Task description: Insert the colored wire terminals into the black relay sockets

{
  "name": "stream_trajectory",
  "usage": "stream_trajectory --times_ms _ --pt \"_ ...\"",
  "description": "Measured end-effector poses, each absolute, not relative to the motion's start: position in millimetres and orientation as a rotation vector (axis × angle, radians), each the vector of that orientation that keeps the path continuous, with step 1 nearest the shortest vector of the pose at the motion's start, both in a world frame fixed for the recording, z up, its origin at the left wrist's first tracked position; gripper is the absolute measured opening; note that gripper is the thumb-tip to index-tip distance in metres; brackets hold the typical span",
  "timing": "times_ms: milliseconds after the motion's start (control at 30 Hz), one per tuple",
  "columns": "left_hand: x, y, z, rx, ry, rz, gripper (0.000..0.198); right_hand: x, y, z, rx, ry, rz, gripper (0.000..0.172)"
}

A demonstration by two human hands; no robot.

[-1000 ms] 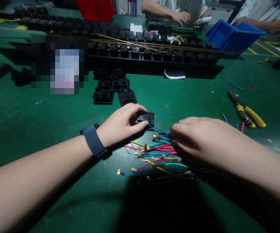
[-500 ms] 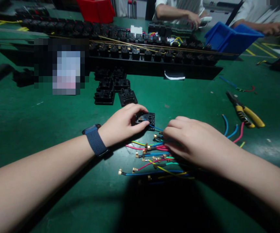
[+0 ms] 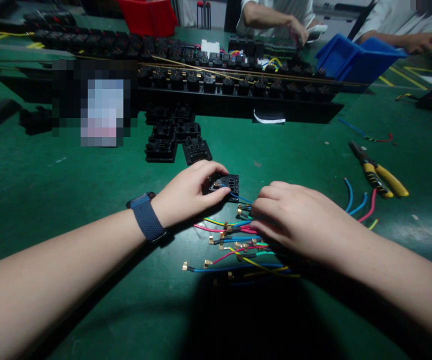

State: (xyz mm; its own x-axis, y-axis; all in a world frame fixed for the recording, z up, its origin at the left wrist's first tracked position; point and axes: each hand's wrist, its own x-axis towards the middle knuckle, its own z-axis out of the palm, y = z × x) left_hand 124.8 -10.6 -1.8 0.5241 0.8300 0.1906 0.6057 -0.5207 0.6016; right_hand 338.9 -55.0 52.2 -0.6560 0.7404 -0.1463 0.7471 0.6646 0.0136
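Note:
My left hand [image 3: 195, 192] is closed round the edge of a black plastic socket housing [image 3: 234, 184], holding it on the green table. A thin blue wire [image 3: 240, 198] runs from the housing toward my right hand [image 3: 287, 212]. The right fingers are bent and pressed together among the wires; their tips are hidden behind the hand. Below and left of it spread several loose coloured wires [image 3: 219, 256] with brass crimp terminals [image 3: 185, 266]. The wires' other ends [image 3: 368, 207] stick out beyond my right wrist.
Several black housings [image 3: 160, 149] lie beyond my left hand. Yellow-handled pliers [image 3: 379, 175] rest at right. Long black rails [image 3: 238, 102] filled with sockets cross the back, with a blue bin [image 3: 354, 60] and a red bin [image 3: 148, 17]. Two people's arms [image 3: 268, 19] show behind.
My right hand has shifted slightly among the wires, and a brass terminal beside its fingers now shows a little further left. My left hand and the housing have stayed put.

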Motion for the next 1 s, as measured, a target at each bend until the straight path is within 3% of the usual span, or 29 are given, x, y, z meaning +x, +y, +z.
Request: stream_trajectory --times_ms 733,1000 --pt "124.3 -10.7 -2.5 2.297 1.163 0.646 0.031 335.8 -53.4 48.2 1.061 2.814 -0.153 0.027" --pt "124.9 -10.7 -0.7 2.298 1.176 0.632 0.033 338.7 -52.1 53.0 1.371 2.947 -0.626 0.013"
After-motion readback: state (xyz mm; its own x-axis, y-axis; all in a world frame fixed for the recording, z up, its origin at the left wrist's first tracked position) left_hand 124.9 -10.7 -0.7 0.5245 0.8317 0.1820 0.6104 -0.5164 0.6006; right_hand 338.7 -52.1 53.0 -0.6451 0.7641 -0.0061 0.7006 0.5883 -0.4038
